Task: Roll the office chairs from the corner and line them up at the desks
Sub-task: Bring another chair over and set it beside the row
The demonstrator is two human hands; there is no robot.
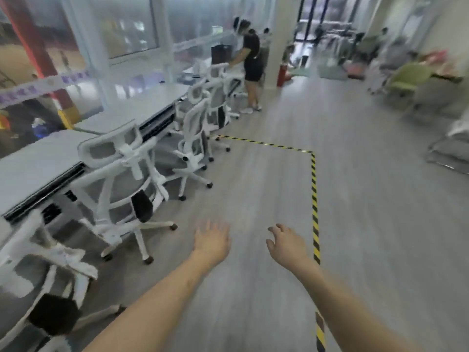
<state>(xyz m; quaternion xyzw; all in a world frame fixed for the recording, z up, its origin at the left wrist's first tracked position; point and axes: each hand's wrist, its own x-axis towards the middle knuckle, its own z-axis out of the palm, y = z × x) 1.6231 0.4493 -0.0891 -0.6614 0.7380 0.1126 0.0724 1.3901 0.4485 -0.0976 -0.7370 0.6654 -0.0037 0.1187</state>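
Both bare arms reach forward over the pale grey wood-grain floor (266, 189); the left hand (212, 238) has its fingers spread and nearly straight, palm down, holding nothing; the right hand (285, 243) has its fingers loosely curled downward, thumb apart, also holding nothing; neither touches a chair.

The white-framed office chairs with grey mesh backs stand in a row along the left side, tucked against the long light-grey desks (38, 163) that run beside the glass partition wall (132, 29); the nearest chair (50, 252) sits at the lower left edge, blurred, with a black part low on its frame; the next chair (121, 179) faces the desk with its headrest near the desk edge and its five-spoke wheeled base on the floor; a third chair (193, 141) stands further along, and more chairs (215, 97) follow behind it, close together.

A strip of yellow-and-black striped tape (314, 199) lies on the floor, running away from the right hand and then turning left toward the chairs; a person in black shirt and shorts (251, 59) stands at the far end of the desks; a red cylinder (281, 74) stands by a white pillar (281, 34); the far right is too blurred to tell.
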